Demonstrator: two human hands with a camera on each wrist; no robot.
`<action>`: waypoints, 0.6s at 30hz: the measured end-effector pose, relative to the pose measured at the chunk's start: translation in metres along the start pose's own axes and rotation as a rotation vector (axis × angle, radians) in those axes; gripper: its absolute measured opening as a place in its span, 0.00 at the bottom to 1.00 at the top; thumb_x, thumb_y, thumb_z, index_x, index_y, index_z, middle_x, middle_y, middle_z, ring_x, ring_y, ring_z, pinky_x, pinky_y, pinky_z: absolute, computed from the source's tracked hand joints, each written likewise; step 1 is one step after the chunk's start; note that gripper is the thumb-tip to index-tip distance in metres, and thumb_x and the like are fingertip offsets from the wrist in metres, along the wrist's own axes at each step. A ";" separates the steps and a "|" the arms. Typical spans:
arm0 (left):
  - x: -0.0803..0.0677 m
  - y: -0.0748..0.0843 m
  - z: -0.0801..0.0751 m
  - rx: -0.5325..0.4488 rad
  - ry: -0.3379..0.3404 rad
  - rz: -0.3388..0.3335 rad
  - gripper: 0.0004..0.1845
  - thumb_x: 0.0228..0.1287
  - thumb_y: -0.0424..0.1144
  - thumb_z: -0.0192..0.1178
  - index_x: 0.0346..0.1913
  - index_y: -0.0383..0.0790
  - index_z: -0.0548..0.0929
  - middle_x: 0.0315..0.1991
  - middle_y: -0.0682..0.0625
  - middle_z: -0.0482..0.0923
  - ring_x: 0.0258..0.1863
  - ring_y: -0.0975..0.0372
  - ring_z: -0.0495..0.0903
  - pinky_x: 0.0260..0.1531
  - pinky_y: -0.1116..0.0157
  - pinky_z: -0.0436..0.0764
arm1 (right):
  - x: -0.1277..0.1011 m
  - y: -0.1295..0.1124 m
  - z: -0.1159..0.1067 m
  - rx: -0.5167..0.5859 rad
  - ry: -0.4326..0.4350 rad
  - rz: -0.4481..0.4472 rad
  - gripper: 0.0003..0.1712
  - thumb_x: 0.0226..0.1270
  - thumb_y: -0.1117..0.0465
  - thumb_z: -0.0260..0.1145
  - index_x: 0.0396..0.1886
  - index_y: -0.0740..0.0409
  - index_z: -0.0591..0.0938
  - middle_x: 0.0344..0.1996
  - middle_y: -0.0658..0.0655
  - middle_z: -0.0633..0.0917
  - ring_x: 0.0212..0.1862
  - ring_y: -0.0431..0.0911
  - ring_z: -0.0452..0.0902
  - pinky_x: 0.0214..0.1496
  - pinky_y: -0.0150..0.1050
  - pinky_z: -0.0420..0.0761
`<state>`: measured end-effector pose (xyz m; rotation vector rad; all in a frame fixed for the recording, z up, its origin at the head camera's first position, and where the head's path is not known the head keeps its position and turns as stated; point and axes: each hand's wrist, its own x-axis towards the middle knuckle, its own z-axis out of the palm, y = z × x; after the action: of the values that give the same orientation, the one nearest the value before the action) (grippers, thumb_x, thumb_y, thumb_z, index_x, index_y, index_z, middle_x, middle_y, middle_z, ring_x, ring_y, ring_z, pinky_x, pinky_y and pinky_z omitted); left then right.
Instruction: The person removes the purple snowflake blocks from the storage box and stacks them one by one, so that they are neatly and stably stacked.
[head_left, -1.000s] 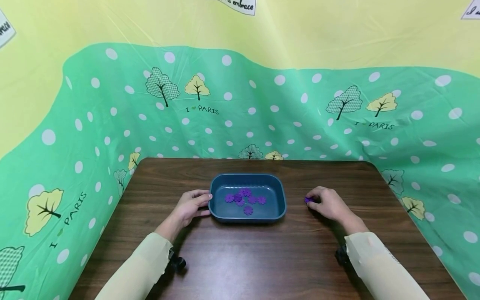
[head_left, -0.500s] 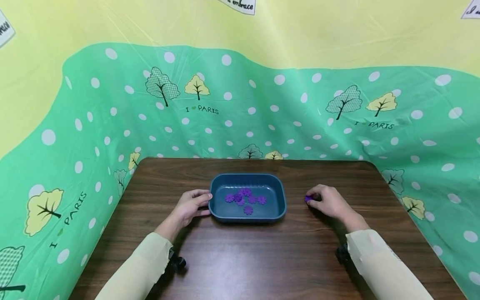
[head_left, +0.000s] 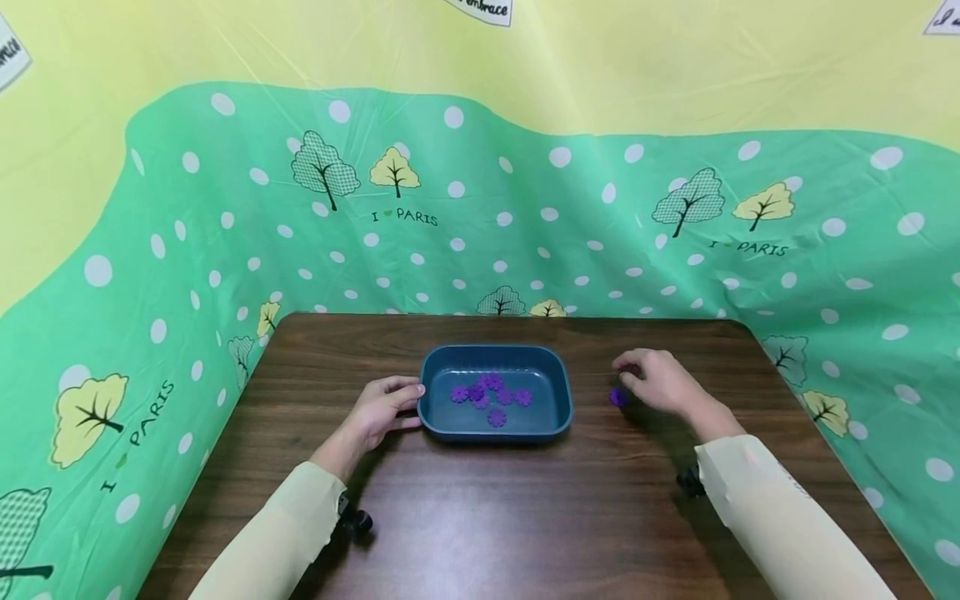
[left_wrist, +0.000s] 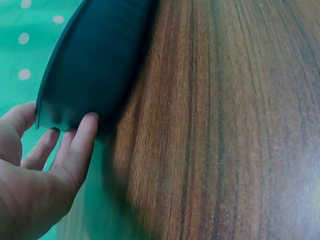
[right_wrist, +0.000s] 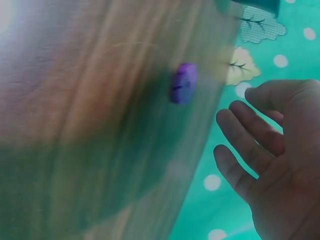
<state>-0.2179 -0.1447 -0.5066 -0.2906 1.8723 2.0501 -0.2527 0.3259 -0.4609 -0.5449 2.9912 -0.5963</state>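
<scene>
A dark blue rectangular tray (head_left: 495, 432) with raised sides stands on the table. Inside it lie several purple flower-shaped pieces (head_left: 497, 417). My left hand (head_left: 377, 414) holds the tray's left end, its thumb at the rim and its fingertips against the outer wall below. Right of the tray, one more purple piece (head_left: 618, 397) is on the tabletop; in the right wrist view this purple piece (right_wrist: 184, 83) is blurred. My right hand (head_left: 662, 384) is just beyond and right of that piece, apart from it, with loosely bent fingers and nothing in them.
The dark wood-grain table (head_left: 480, 517) has rounded far corners. Behind and beside it hangs a green and yellow cloth (head_left: 480, 200) printed with trees and dots. Black wrist devices (head_left: 358, 523) sit beneath both forearms.
My right hand has let go of the purple piece, which stays on the table, and has moved slightly up and away. The left hand and tray keep their place.
</scene>
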 end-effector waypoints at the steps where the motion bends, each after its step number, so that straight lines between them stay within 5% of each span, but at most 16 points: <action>1: 0.000 0.000 0.000 0.000 -0.001 0.000 0.26 0.62 0.39 0.65 0.62 0.34 0.75 0.56 0.35 0.77 0.52 0.50 0.81 0.42 0.53 0.86 | 0.001 -0.003 -0.002 -0.001 0.002 -0.008 0.13 0.67 0.63 0.60 0.49 0.60 0.83 0.45 0.59 0.85 0.45 0.51 0.79 0.47 0.52 0.81; 18: -0.002 0.002 0.000 -0.003 -0.004 0.004 0.24 0.63 0.38 0.64 0.61 0.34 0.75 0.57 0.35 0.76 0.52 0.48 0.80 0.42 0.53 0.86 | 0.032 -0.062 -0.007 0.035 0.015 -0.150 0.14 0.62 0.58 0.69 0.47 0.55 0.84 0.44 0.56 0.85 0.44 0.49 0.82 0.45 0.47 0.84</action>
<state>-0.2171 -0.1453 -0.5038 -0.2835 1.8687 2.0542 -0.2633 0.2639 -0.4300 -0.7706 2.9664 -0.6639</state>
